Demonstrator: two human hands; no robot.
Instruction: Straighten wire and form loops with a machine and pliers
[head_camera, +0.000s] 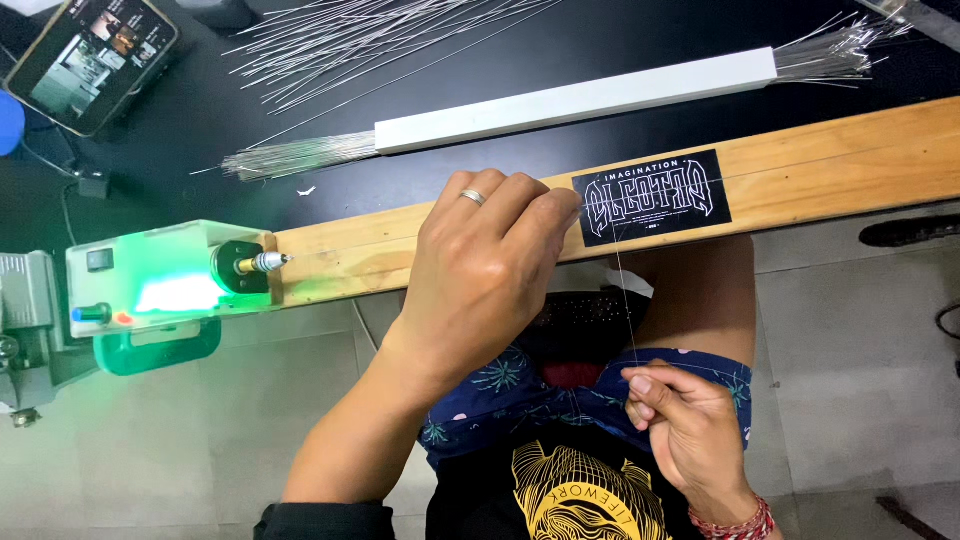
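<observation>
My left hand (490, 270), with a ring on one finger, rests on a long wooden plank (830, 165) and pinches a thin wire (622, 290) at the plank, beside a black sticker (655, 197). The wire runs down from there to my right hand (690, 430), whose fingers pinch its lower end above my lap. A small box-shaped machine (150, 280) glowing green sits at the plank's left end, with a metal chuck tip (265, 263) pointing along the plank.
Loose thin wires (370, 40) fan over the black table. A white square tube (575, 100) holds a wire bundle sticking out both ends. A phone (90, 60) lies at top left. A green clamp (160, 350) holds the machine. Grey tiled floor lies below.
</observation>
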